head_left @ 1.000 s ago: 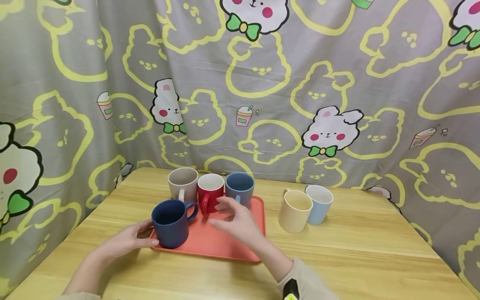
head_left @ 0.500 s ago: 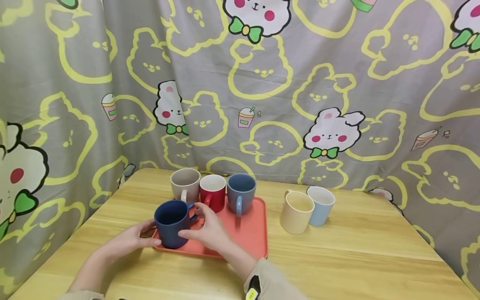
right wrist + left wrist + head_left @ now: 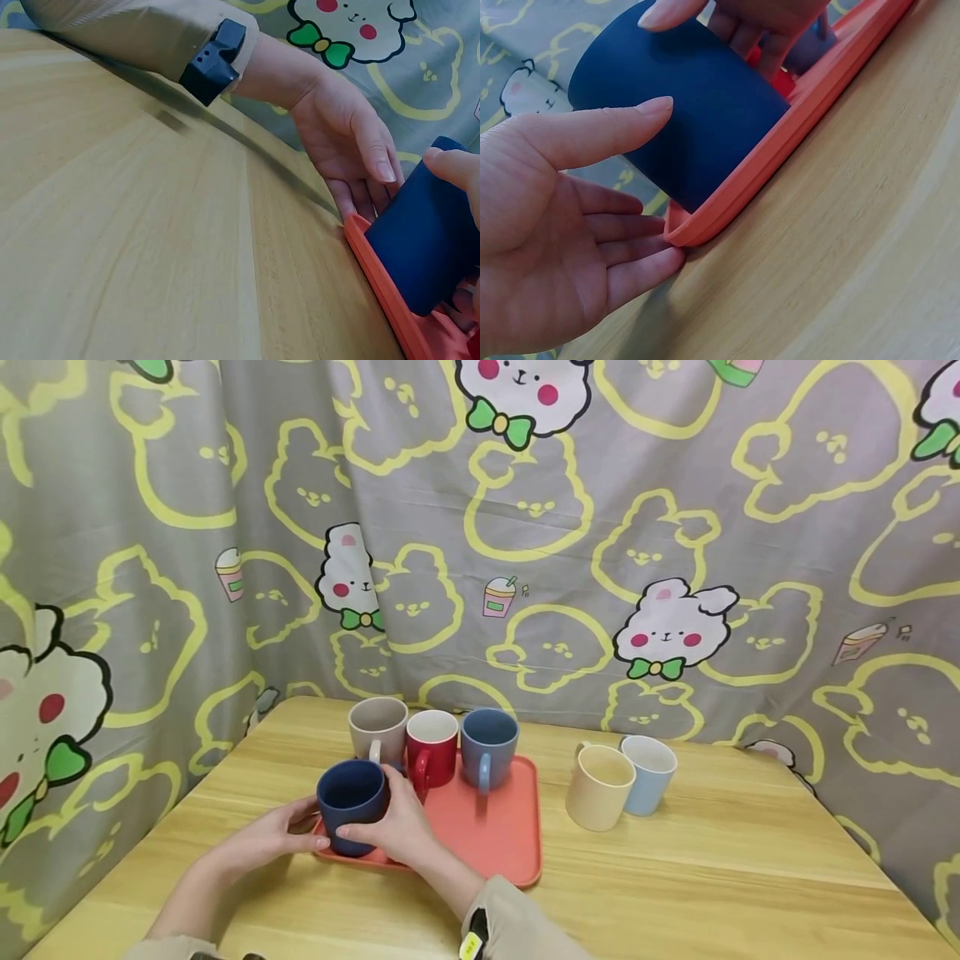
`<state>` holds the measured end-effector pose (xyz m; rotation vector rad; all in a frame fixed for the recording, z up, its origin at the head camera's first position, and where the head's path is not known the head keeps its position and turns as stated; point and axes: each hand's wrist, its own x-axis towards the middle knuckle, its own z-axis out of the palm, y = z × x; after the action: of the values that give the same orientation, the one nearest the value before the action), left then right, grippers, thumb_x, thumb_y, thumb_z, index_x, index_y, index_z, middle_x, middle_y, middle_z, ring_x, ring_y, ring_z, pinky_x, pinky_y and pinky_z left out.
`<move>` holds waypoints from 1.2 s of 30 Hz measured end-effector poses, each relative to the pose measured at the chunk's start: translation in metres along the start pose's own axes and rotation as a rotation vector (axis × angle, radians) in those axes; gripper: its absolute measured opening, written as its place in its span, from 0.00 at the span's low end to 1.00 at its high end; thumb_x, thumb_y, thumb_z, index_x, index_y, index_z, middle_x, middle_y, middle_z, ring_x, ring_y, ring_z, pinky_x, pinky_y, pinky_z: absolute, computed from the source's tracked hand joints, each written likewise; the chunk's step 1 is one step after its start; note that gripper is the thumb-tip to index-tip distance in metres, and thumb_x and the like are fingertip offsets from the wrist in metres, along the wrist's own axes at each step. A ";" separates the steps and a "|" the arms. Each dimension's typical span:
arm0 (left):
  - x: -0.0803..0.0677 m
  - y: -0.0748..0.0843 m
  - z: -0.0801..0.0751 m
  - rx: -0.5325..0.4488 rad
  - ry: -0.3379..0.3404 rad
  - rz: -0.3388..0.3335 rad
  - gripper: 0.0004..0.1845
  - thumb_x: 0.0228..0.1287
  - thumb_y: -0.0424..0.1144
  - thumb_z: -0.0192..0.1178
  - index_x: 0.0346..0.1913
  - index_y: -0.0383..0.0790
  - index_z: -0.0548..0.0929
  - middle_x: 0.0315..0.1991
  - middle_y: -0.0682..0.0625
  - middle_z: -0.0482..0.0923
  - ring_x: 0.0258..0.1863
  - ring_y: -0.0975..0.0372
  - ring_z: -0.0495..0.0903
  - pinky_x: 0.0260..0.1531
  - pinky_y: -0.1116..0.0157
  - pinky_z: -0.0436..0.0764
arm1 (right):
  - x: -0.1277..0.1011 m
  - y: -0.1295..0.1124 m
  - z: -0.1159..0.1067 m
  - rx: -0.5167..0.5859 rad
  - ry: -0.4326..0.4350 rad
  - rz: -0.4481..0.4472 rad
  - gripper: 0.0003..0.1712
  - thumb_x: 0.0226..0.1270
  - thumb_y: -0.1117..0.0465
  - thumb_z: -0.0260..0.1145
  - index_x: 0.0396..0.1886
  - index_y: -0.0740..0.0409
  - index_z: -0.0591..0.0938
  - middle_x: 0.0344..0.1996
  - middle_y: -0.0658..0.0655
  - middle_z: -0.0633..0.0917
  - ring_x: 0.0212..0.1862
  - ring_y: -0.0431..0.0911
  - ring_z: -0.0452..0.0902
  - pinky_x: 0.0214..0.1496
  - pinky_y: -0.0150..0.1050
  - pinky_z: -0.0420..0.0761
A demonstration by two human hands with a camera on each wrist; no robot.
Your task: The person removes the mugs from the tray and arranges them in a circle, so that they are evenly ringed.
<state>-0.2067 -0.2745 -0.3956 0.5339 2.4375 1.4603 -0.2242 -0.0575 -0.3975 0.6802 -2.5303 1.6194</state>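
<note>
The right hand (image 3: pixel 397 822) has hold of the navy mug (image 3: pixel 347 806), its thumb across the front and its fingers at the right side, where they hide the handle. That grip is closed round the mug – how the fingers meet the handle is out of sight.

The left hand (image 3: pixel 273 837) is at the left end of the tray (image 3: pixel 487 827). Its grip is wide and loose: in the left wrist view the fingers lie fairly straight, with tips touching the tray's corner, while the thumb reaches over in front of the navy mug. Whether that thumb touches the mug, I cannot tell.

The navy mug is upright at the tray's near left corner. Behind it is the grey mug (image 3: pixel 362 739), its base hidden. The red mug (image 3: pixel 438 760) and the blue mug (image 3: pixel 491 752) follow to the right along the far side of the tray, all three with handles facing the person.

Right of the tray, on the wooden desk (image 3: pixel 675 885), stands the yellow mug (image 3: pixel 600 789), with the pale mug (image 3: pixel 651 781) just behind it and partly covered. A patterned grey curtain (image 3: pixel 420 485) hangs behind – rabbits, drinks, yellow outlines. The right sleeve (image 3: pixel 517 922) is beige, with a dark band (image 3: pixel 478 922) at the wrist.
</note>
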 end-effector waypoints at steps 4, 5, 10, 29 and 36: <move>0.001 0.000 0.000 -0.001 0.001 -0.009 0.42 0.60 0.41 0.61 0.65 0.16 0.51 0.64 0.24 0.54 0.63 0.37 0.58 0.56 0.64 0.67 | 0.002 0.001 0.007 -0.008 0.047 0.000 0.48 0.39 0.50 0.79 0.62 0.50 0.66 0.52 0.46 0.73 0.54 0.41 0.66 0.53 0.42 0.71; 0.000 0.000 0.000 -0.001 0.001 -0.009 0.42 0.60 0.41 0.61 0.65 0.16 0.51 0.64 0.23 0.53 0.63 0.37 0.57 0.56 0.64 0.67 | 0.002 0.001 0.009 -0.010 0.064 -0.005 0.48 0.39 0.49 0.79 0.62 0.50 0.67 0.51 0.46 0.73 0.54 0.42 0.66 0.53 0.42 0.71; -0.001 0.001 0.001 -0.012 -0.007 -0.032 0.42 0.61 0.42 0.60 0.66 0.17 0.51 0.65 0.24 0.53 0.64 0.37 0.56 0.57 0.65 0.67 | 0.000 -0.001 0.018 -0.069 0.143 -0.015 0.49 0.36 0.47 0.80 0.61 0.52 0.67 0.51 0.48 0.74 0.53 0.42 0.65 0.53 0.41 0.71; 0.002 0.001 0.001 0.001 0.010 -0.040 0.43 0.60 0.41 0.61 0.65 0.16 0.50 0.65 0.24 0.52 0.64 0.37 0.57 0.59 0.51 0.63 | 0.002 0.005 0.009 -0.100 0.193 -0.014 0.44 0.37 0.44 0.78 0.57 0.50 0.70 0.47 0.45 0.76 0.48 0.39 0.70 0.50 0.40 0.73; 0.001 0.002 0.002 0.016 0.025 -0.076 0.44 0.59 0.42 0.62 0.65 0.16 0.50 0.65 0.24 0.52 0.63 0.37 0.57 0.59 0.46 0.60 | -0.003 0.005 -0.009 -0.046 0.155 -0.045 0.44 0.37 0.45 0.78 0.57 0.48 0.71 0.48 0.44 0.76 0.49 0.39 0.70 0.50 0.39 0.74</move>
<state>-0.2061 -0.2719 -0.3942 0.4238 2.4616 1.4267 -0.2248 -0.0466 -0.3988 0.5783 -2.4173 1.5314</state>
